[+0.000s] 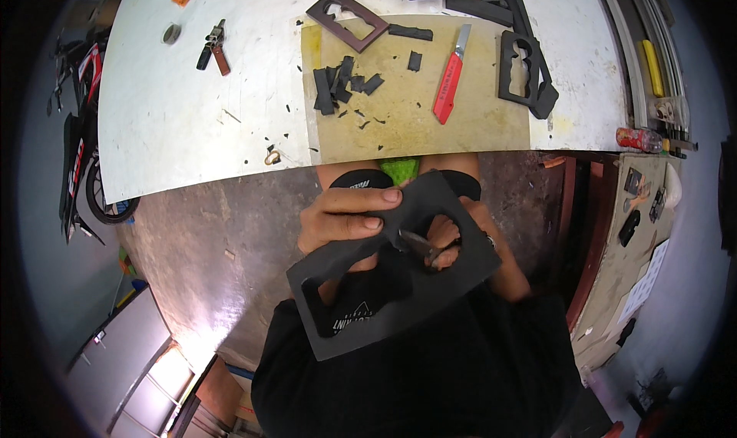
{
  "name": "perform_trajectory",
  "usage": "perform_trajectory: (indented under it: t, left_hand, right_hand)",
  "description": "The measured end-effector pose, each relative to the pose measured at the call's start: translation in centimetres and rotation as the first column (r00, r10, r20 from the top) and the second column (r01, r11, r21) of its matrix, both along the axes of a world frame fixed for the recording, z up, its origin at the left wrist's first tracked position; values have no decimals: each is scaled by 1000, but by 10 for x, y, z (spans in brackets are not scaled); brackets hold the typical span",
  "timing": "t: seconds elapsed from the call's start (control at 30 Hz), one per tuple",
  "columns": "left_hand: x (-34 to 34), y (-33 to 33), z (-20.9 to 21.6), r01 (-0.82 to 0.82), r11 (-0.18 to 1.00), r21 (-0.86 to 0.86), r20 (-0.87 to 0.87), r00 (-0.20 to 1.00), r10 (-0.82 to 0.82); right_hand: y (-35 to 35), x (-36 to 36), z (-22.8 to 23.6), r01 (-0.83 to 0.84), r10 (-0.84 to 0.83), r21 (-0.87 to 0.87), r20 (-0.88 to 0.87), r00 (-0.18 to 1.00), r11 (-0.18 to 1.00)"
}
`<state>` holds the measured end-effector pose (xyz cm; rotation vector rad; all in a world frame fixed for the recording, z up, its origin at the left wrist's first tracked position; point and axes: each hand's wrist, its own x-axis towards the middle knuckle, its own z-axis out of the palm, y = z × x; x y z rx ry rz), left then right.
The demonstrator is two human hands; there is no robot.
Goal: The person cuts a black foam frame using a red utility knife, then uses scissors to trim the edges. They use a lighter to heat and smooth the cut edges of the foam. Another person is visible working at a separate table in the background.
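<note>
A black foam panel (461, 273) with a shaped cutout through it is tilted over my lap, off the table's near edge. My left hand (345, 215) grips its upper left side, two fingers lying across the face and the rest behind. Partly behind the panel is my right hand (445, 242), its fingers showing through the cutout. They pinch a short grey metal blade (414, 244), whose tip lies near the cutout's inner edge. Most of the right palm is hidden by the foam.
The white table (192, 131) carries a yellowish mat (491, 123) with a red utility knife (447, 85), black foam scraps (338, 81) and a brown-faced cutout frame (322, 4). Another black frame (516, 92) lies right. Keys (217, 46) and a tape roll (171, 33) sit left.
</note>
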<state>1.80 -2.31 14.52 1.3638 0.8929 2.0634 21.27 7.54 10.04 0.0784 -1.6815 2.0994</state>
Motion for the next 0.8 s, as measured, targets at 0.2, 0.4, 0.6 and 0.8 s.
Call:
perform_trajectory:
  t: [0.2, 0.4, 0.6, 0.8]
  left_hand:
    - [-2, 8, -3, -222, 975, -4, -217, 952, 216]
    - [-1, 4, -4, -417, 909, 11, -346, 851, 395]
    - [-14, 5, 1, -516, 844, 144, -558, 662, 500]
    - [-22, 2, -3, -563, 802, 199, -617, 564, 548]
  right_hand:
    - [8, 1, 20, 382, -402, 403, -38, 915, 832]
    - [4, 4, 24, 498, -716, 800, -127, 686, 335]
    - [32, 27, -40, 495, -893, 749, 311, 326, 441]
    - [79, 16, -67, 408, -849, 750, 506, 153, 521]
